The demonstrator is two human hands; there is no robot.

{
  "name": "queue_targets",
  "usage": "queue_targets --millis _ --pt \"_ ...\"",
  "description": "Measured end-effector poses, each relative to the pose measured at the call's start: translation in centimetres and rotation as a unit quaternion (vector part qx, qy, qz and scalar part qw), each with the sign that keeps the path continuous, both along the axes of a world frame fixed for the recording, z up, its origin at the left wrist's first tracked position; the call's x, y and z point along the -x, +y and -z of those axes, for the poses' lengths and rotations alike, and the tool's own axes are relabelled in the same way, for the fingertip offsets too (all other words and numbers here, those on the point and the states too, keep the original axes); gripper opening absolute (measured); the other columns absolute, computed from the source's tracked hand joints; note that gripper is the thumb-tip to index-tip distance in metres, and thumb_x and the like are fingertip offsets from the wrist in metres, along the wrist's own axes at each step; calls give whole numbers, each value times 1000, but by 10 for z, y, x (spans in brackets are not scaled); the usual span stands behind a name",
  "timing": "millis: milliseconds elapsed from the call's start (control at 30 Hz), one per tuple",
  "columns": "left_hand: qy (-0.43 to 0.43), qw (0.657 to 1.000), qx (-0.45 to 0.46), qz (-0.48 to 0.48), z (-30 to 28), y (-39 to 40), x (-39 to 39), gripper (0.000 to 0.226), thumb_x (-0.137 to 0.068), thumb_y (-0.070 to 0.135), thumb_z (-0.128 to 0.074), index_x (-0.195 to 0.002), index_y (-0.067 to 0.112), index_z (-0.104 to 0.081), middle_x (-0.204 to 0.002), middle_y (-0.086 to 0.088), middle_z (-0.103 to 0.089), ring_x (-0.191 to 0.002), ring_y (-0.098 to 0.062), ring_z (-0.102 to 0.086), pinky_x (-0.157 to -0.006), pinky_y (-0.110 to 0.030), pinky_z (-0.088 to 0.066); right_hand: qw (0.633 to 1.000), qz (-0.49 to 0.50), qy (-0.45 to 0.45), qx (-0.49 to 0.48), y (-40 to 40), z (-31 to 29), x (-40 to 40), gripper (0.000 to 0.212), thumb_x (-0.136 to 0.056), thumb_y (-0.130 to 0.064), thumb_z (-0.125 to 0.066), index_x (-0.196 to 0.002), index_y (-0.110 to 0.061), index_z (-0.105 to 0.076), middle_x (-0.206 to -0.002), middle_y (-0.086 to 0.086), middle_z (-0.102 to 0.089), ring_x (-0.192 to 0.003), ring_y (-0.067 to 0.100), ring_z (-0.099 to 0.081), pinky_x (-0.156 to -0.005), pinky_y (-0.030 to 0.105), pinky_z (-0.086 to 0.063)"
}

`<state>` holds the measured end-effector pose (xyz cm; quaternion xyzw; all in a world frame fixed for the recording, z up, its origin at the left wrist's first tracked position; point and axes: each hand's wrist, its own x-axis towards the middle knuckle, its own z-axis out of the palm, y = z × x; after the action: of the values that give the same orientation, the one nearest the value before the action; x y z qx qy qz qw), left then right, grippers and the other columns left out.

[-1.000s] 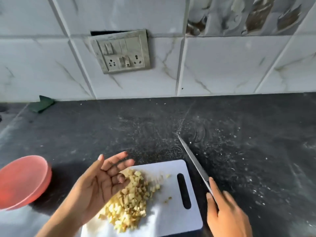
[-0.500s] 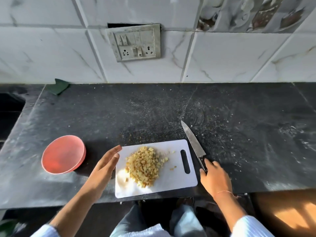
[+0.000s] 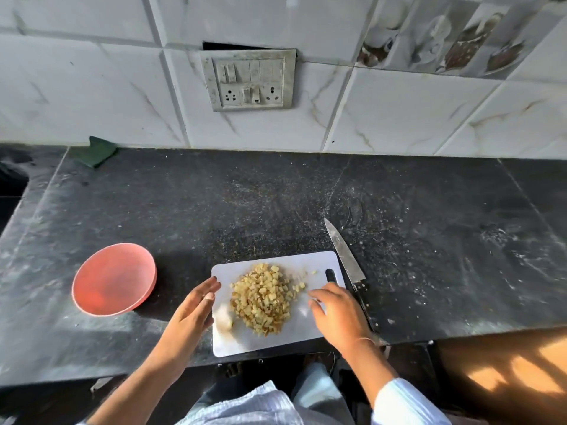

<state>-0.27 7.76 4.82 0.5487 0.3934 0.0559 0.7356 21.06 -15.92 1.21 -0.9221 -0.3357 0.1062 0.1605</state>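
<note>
A white cutting board (image 3: 264,338) lies near the front edge of the black counter, with a heap of small yellow diced cubes (image 3: 264,299) on it. My left hand (image 3: 191,314) is at the board's left edge, fingers straight, holding nothing. Over the board's right side hovers my right hand (image 3: 336,314), fingers loosely spread toward the cubes and empty. A knife (image 3: 345,256) lies on the counter just right of the board, blade pointing away, its dark handle partly hidden behind my right hand.
A pink bowl (image 3: 113,279) stands on the counter left of the board. A green cloth (image 3: 96,154) lies at the back left against the tiled wall. A switch and socket plate (image 3: 250,79) is on the wall. The black counter (image 3: 445,256) stretches right.
My right hand has let go of the knife, which now lies on the counter, and moved left over the board. My left hand came down beside the board. The camera pulled back.
</note>
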Motion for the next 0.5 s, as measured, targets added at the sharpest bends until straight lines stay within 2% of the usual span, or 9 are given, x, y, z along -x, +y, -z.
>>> queue_targets --millis 167,367,500 --pt "-16 1000 -6 8 -6 0 9 38 -107 32 -54 -144 40 -58 -142 22 -65 -137 -2 -56 -119 -44 -42 994 37 48 86 44 -9 7 24 -99 -34 -58 -93 -23 -77 -98 0 -72 -87 24 -67 -70 31 -51" --pt "-33 999 -2 -16 -18 5 23 45 -99 39 -55 -145 37 -57 -139 19 -68 -125 5 -62 -113 -42 -46 987 56 45 142 61 -6 4 25 -98 -43 -67 -109 -22 -76 -111 0 -74 -102 27 -70 -83 33 -58" --pt "-33 999 -3 -23 -20 12 30 47 -97 42 -56 -144 40 -57 -138 20 -68 -128 3 -61 -111 -42 -47 983 72 54 160 64 -5 2 26 -96 -41 -71 -90 -16 -75 -92 2 -77 -89 29 -73 -77 34 -60"
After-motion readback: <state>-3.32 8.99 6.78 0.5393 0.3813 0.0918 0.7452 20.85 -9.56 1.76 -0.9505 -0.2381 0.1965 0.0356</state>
